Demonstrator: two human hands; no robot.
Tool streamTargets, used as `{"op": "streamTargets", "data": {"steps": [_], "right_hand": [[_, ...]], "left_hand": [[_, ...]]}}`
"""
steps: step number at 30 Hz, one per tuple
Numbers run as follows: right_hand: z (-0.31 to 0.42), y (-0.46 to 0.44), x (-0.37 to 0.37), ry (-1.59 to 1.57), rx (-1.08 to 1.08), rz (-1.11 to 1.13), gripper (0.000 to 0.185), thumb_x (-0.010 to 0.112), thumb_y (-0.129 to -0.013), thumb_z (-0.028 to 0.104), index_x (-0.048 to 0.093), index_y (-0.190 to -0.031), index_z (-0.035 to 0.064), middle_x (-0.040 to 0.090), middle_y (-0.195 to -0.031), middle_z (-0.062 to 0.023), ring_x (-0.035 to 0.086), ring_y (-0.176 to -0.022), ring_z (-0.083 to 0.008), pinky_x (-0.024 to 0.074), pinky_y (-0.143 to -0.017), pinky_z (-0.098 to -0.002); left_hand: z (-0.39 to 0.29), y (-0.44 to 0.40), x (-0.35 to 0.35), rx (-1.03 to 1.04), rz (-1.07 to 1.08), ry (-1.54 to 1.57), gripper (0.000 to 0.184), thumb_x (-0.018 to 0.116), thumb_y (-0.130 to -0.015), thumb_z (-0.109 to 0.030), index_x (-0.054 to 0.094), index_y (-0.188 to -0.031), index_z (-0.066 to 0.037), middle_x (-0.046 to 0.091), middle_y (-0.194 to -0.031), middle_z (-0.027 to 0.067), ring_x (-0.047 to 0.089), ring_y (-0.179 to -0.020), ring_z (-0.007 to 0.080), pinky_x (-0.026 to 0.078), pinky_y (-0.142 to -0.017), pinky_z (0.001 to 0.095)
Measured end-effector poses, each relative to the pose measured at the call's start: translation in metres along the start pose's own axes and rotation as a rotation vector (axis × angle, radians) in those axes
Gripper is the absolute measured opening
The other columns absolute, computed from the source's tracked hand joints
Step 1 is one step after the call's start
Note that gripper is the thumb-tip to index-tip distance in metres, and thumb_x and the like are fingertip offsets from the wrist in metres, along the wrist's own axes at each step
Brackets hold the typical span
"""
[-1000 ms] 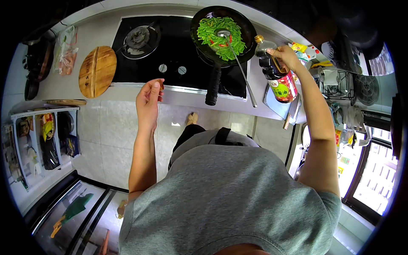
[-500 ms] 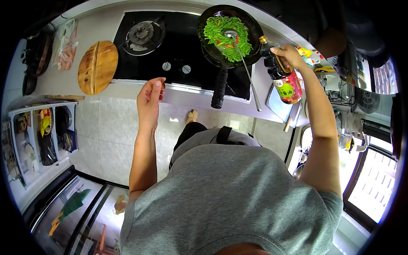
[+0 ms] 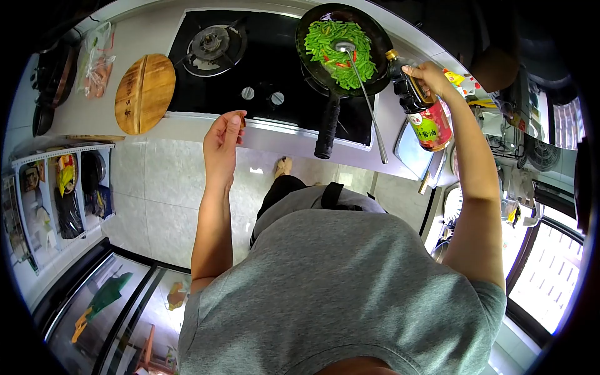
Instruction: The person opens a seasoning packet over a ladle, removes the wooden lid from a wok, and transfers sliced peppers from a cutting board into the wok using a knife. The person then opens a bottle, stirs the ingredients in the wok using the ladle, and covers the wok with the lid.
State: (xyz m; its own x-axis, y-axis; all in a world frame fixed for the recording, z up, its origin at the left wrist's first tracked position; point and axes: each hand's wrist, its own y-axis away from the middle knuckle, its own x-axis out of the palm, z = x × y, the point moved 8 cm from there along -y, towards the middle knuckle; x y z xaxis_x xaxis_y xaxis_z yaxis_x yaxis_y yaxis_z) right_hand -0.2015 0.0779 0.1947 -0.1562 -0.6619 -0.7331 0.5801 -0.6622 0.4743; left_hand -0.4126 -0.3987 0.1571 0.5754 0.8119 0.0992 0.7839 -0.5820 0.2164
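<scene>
My right hand (image 3: 427,80) is wrapped round the upper part of a dark soy sauce bottle (image 3: 430,128) with a red and green label. The bottle leans, its yellow top near the right rim of a black wok (image 3: 306,61). Chopped green beans (image 3: 328,39) with bits of red pepper lie in the wok. A long-handled metal ladle (image 3: 369,103) rests with its bowl on the beans and its handle over the rim. Before the stove's front edge, my left hand (image 3: 223,137) is closed in a pinch; a small brownish thing shows at the fingertips, too small to name.
The wok stands on the right burner of a black gas stove (image 3: 262,50), its handle pointing towards me. The left burner (image 3: 211,47) carries no pan. A round wooden lid (image 3: 145,94) and a plastic bag (image 3: 97,69) lie at left. A knife and board (image 3: 412,150) are at right.
The view has shifted slightly, moving the stove and wok a little up and right in the picture. Both hands keep nearly the same pose, and the bottle is still tilted beside the wok.
</scene>
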Motion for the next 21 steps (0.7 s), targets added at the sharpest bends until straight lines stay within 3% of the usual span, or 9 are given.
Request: {"op": "streamTargets", "data": {"steps": [11,14,21], "right_hand": [[0.0074,-0.0038,0.0008,0.003,-0.016,0.006,0.053,0.078,-0.077,0.05,0.051,-0.063,0.0071,0.043,-0.05,-0.0003,0.038,-0.034,-0.0119,0.0263,-0.033,-0.0279],[0.0081,-0.0051,-0.0001,0.021,-0.011,-0.01,0.054,0.078,-0.077,0.05,0.05,-0.062,0.0075,0.043,-0.049,0.0,0.037,-0.034,-0.012,0.0261,-0.033,-0.028],[0.004,-0.0075,-0.0009,0.039,0.004,-0.002,0.055,0.078,-0.077,0.052,0.048,-0.061,0.0084,0.042,-0.048,0.0003,0.036,-0.035,-0.0116,0.0265,-0.034,-0.0283]], "left_hand": [[0.0043,-0.0016,0.0011,-0.012,0.002,0.03,0.03,0.058,-0.099,-0.031,0.067,-0.108,-0.004,0.061,-0.088,-0.0034,0.048,-0.079,0.0054,0.038,-0.07,0.0193],[0.0077,-0.0014,0.0001,-0.026,0.016,-0.001,0.035,0.057,-0.098,-0.037,0.067,-0.105,-0.004,0.062,-0.093,-0.0021,0.05,-0.083,0.0078,0.04,-0.074,0.0213],[0.0078,-0.0014,0.0014,-0.019,0.029,-0.004,0.033,0.056,-0.099,-0.036,0.067,-0.104,-0.005,0.063,-0.098,-0.0015,0.05,-0.083,0.0075,0.04,-0.074,0.021]]}}
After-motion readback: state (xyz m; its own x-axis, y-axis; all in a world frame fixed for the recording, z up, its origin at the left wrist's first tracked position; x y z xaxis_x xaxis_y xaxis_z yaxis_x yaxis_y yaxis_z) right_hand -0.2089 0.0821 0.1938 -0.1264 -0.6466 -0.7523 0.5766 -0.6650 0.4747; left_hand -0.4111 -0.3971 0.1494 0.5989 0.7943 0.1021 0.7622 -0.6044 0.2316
